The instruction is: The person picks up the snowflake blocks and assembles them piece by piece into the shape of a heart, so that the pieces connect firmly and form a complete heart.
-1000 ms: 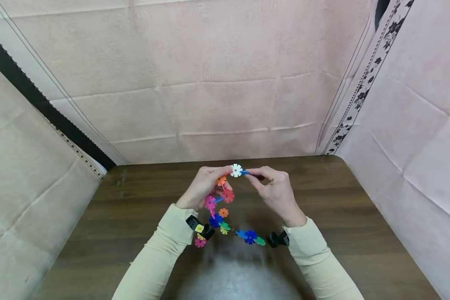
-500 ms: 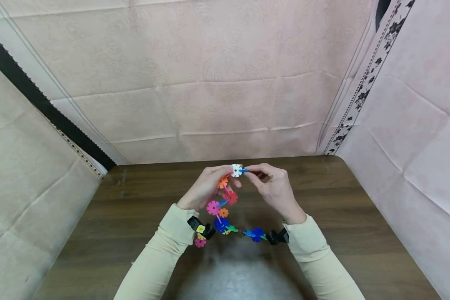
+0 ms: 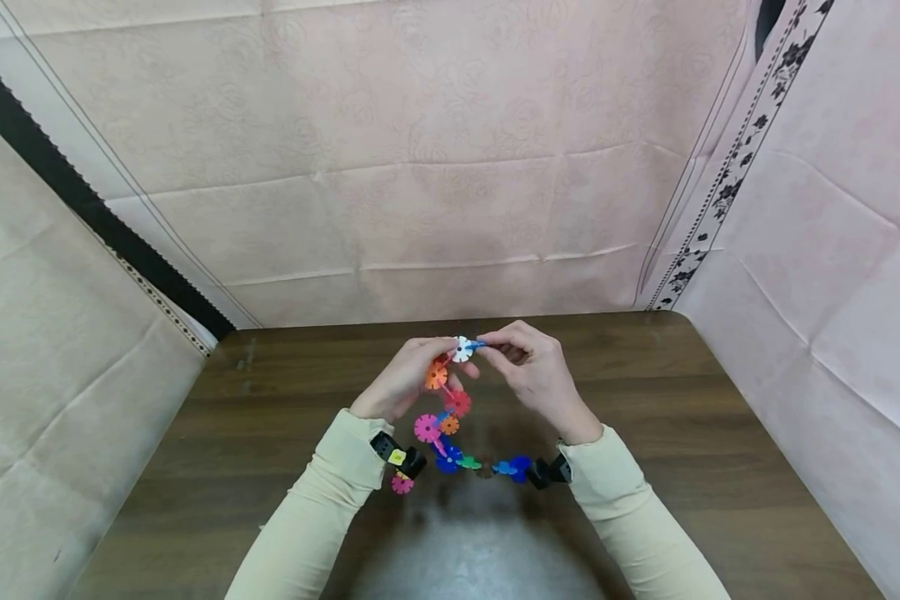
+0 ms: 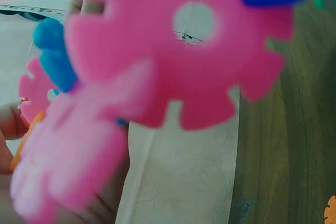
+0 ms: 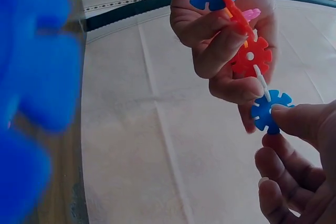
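Observation:
My left hand (image 3: 405,379) holds a chain of notched plastic flower discs by its upper end, close to a white disc (image 3: 462,349). Between the thumb and fingers of my right hand (image 3: 532,362) is a blue disc (image 5: 270,111), which meets the white disc's edge. A red disc (image 5: 253,56) shows at the left fingers. Below the left hand hang an orange disc (image 3: 437,375), a pink disc (image 3: 427,427) and a dark blue disc (image 3: 447,457). More blue discs (image 3: 520,468) hang beside the right wrist, partly behind its camera.
A separate orange disc (image 3: 450,425) lies on the brown wooden table (image 3: 607,375). Another pink disc (image 3: 402,483) shows by the left wrist camera (image 3: 399,455). Pale patterned cloth (image 3: 450,208) encloses the table at the back and sides.
Both hands have shifted slightly left with the white and blue discs, the right hand coming nearer the left. The hanging lower discs have swung to the right.

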The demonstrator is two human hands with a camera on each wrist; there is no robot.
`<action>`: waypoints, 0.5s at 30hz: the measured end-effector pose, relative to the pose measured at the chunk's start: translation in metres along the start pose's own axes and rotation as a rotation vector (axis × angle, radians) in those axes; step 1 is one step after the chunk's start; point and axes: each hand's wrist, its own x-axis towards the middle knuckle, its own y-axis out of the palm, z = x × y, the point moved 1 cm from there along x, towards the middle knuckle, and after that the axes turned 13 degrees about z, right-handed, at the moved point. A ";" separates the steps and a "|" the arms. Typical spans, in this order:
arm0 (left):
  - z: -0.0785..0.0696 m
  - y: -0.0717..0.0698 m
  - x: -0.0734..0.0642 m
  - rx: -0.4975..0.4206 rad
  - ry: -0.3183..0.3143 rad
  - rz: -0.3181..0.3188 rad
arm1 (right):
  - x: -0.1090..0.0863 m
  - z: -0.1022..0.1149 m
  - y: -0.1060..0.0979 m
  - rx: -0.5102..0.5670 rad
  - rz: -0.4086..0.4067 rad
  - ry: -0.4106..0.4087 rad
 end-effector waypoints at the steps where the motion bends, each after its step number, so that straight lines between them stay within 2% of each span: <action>1: 0.001 0.000 0.000 0.013 -0.007 -0.002 | 0.001 0.000 0.001 -0.003 0.005 -0.006; 6: 0.005 -0.002 0.001 0.082 -0.019 -0.019 | 0.003 0.002 0.003 -0.013 0.039 -0.038; 9: 0.005 -0.004 -0.001 0.095 -0.018 -0.038 | 0.002 0.001 0.000 0.012 0.078 -0.010; 12: 0.004 -0.010 -0.005 0.073 -0.009 -0.082 | -0.003 -0.010 -0.009 0.033 0.117 0.099; 15: 0.002 -0.018 -0.012 0.018 0.020 -0.144 | -0.013 -0.033 -0.019 0.028 0.156 0.268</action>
